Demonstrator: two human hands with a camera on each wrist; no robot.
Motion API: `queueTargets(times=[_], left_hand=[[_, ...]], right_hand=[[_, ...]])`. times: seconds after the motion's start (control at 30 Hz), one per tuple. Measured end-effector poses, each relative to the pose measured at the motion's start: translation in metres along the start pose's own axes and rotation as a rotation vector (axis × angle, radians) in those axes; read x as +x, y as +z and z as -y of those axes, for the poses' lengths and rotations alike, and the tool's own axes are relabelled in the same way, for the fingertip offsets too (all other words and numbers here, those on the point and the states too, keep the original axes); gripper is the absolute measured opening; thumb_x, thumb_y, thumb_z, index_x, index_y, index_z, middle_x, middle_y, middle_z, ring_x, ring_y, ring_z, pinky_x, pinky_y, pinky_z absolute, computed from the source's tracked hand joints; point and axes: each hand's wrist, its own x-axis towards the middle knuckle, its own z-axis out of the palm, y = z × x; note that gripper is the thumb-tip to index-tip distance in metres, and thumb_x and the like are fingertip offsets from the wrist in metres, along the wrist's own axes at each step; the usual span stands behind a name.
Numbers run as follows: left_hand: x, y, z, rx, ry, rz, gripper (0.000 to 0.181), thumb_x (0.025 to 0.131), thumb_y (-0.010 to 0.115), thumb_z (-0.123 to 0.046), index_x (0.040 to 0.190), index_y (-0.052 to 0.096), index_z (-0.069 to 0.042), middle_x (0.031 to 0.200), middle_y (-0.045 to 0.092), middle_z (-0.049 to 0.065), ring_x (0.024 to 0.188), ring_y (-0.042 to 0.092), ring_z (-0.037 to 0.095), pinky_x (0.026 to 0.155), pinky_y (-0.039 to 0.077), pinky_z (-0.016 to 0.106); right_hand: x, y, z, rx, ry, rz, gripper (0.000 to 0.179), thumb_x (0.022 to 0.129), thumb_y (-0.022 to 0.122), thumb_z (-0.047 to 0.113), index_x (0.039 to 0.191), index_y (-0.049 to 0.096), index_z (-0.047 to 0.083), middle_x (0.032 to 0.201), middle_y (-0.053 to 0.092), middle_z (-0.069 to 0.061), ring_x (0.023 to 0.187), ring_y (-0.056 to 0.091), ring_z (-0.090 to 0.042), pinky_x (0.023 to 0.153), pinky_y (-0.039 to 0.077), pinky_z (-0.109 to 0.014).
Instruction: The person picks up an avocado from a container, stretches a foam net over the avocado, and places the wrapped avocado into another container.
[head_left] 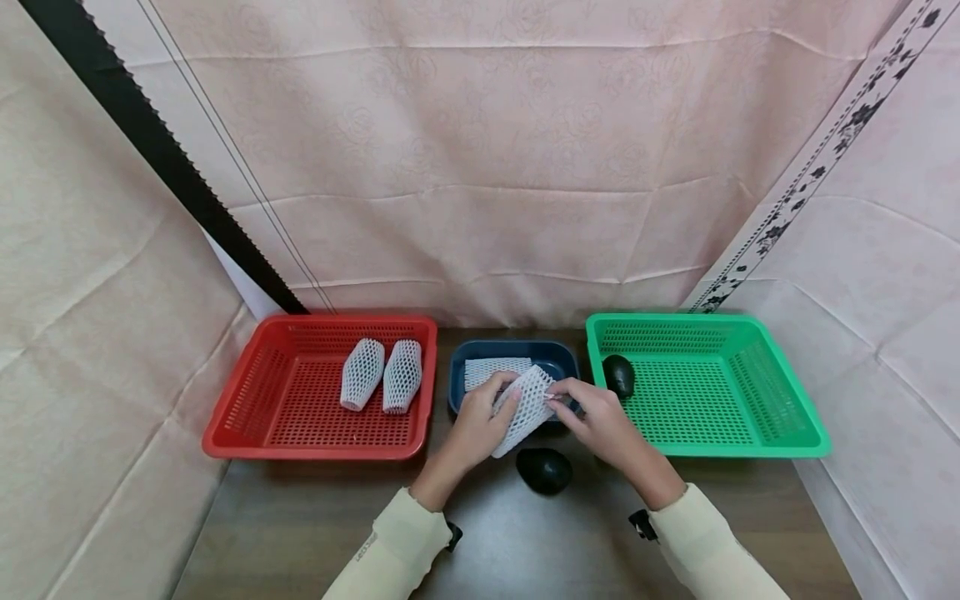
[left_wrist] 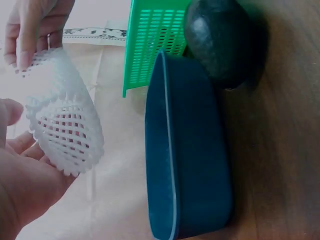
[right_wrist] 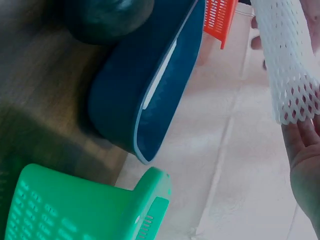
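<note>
Left hand (head_left: 480,423) gripping white net sleeve (head_left: 527,410) between thumb and fingers; right hand (head_left: 600,423) pinching its right edge, fingertips narrow. Sleeve hanging over near side of blue bin (left_wrist: 200,150), long axis running near-left to far-right. Avocado (head_left: 543,472) lying on table (head_left: 300,525), nearside of both hands' fingers, between wrists; neither hand clearly sitting nearer.

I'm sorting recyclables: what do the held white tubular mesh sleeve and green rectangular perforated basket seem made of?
White tubular mesh sleeve: probably matte foam plastic; its strands look puffy. Green rectangular perforated basket: likely smooth, rigid plastic; its rim looks moulded.
</note>
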Motion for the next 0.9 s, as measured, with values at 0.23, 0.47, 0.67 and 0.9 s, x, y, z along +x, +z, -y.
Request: queueTargets(times=[0.23, 0.47, 0.67, 0.9], left_hand=[[-0.002, 0.004, 0.004, -0.03, -0.117, 0.082, 0.071, 0.096, 0.068, -0.051, 0.153, 0.039, -0.02, 0.145, 0.056, 0.003, 0.117, 0.06, 0.02, 0.101, 0.056, 0.043], [-0.002, 0.006, 0.009, 0.028, -0.133, 0.084, 0.08, 0.092, 0.077, -0.045, 0.154, 0.036, -0.017, 0.151, 0.053, 0.006, 0.125, 0.059, 0.023, 0.106, 0.052, 0.047], [-0.002, 0.006, 0.011, 0.133, -0.094, 0.037, 0.075, 0.091, 0.08, -0.034, 0.152, 0.039, -0.017, 0.148, 0.055, 0.005, 0.126, 0.06, 0.022, 0.108, 0.051, 0.048], [-0.005, 0.003, 0.011, 0.247, -0.094, -0.034, 0.077, 0.088, 0.082, -0.037, 0.15, 0.042, -0.013, 0.145, 0.058, 0.01, 0.122, 0.062, 0.027, 0.107, 0.051, 0.052]], right_hand=[[0.006, 0.001, 0.0, 0.0, -0.016, -0.029, 0.022, 0.088, 0.079, 0.003, 0.107, 0.069, 0.008, 0.101, 0.075, -0.003, 0.087, 0.072, -0.012, 0.074, 0.063, -0.032], [0.007, 0.003, 0.001, -0.008, -0.02, -0.028, 0.025, 0.089, 0.08, 0.005, 0.111, 0.069, 0.008, 0.11, 0.073, -0.004, 0.102, 0.071, -0.017, 0.086, 0.061, -0.03], [0.001, 0.005, 0.001, -0.024, 0.055, -0.028, 0.039, 0.09, 0.08, 0.011, 0.125, 0.063, 0.006, 0.135, 0.063, -0.01, 0.126, 0.06, -0.025, 0.11, 0.044, -0.018], [-0.014, 0.008, -0.002, -0.096, 0.142, 0.032, 0.052, 0.091, 0.08, 0.021, 0.133, 0.054, 0.004, 0.146, 0.053, -0.009, 0.133, 0.053, -0.024, 0.106, 0.051, -0.044]])
